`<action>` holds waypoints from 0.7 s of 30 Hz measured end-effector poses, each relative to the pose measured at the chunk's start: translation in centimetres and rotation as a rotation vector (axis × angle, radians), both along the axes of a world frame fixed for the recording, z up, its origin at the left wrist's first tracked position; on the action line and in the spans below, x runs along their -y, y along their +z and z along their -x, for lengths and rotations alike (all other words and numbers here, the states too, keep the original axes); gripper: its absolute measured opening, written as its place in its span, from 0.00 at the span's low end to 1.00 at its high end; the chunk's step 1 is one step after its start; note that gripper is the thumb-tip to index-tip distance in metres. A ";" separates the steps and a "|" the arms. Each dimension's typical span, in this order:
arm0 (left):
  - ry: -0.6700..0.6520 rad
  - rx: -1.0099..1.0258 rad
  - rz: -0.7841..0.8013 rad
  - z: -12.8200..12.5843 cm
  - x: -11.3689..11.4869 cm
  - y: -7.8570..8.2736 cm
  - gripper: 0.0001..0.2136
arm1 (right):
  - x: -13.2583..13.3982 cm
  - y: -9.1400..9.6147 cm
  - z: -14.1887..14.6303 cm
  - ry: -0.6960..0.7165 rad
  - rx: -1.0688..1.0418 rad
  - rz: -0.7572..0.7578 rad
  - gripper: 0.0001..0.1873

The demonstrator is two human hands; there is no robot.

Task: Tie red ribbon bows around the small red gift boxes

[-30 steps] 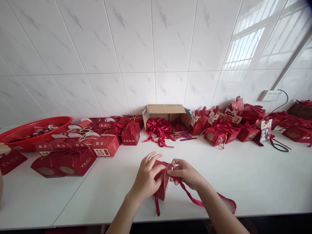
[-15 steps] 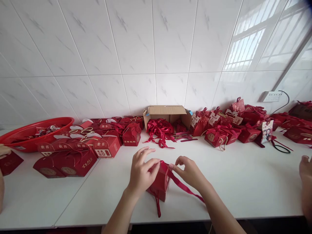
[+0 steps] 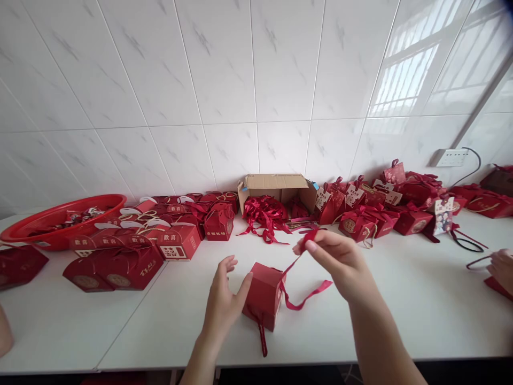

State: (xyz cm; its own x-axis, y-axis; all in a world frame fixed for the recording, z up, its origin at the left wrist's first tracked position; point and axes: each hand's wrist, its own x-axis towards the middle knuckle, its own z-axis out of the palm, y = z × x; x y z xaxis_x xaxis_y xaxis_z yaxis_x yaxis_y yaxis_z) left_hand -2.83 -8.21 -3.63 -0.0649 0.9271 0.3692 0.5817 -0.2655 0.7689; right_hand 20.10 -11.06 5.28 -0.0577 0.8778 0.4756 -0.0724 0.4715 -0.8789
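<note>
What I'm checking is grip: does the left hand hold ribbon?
No, the left hand is at the box; the right hand pinches the ribbon.

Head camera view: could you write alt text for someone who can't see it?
A person's right hand holds up a shiny red ribbon that runs to a red cardboard box, with the left hand at its side. Behind, on the white table, an open brown cardboard carton spilling red ribbons stands between red gift boxes; at left, a round red plastic basin.

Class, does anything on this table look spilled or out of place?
Possibly: a tangled heap of red ribbons trails from the open front of the cardboard box onto the table. It looks spilled because loose ends splay outside.
</note>
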 end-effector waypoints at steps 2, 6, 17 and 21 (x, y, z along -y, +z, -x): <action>0.039 0.109 0.118 -0.4 0.0 -1.7 0.23 | 1.1 0.7 -0.7 -0.025 -0.051 -0.069 0.08; 0.056 0.210 0.186 -1.7 -0.3 -2.7 0.21 | 1.8 1.4 -1.1 -0.084 -0.117 -0.139 0.11; 0.045 0.484 0.211 -2.4 -0.8 -3.9 0.19 | -4.2 -2.9 2.7 0.151 0.577 0.207 0.17; -0.003 0.734 0.340 -2.8 -0.8 -3.7 0.18 | -4.8 -5.1 4.1 0.173 0.700 0.259 0.17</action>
State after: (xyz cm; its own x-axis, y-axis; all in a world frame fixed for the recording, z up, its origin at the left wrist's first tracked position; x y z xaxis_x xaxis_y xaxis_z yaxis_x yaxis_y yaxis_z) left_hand 0.01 -7.43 -7.31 -0.1787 0.9815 -0.0683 -0.1032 0.0503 0.9934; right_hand 16.02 -6.22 0.18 -0.4167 0.9072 0.0577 0.4881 0.2769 -0.8277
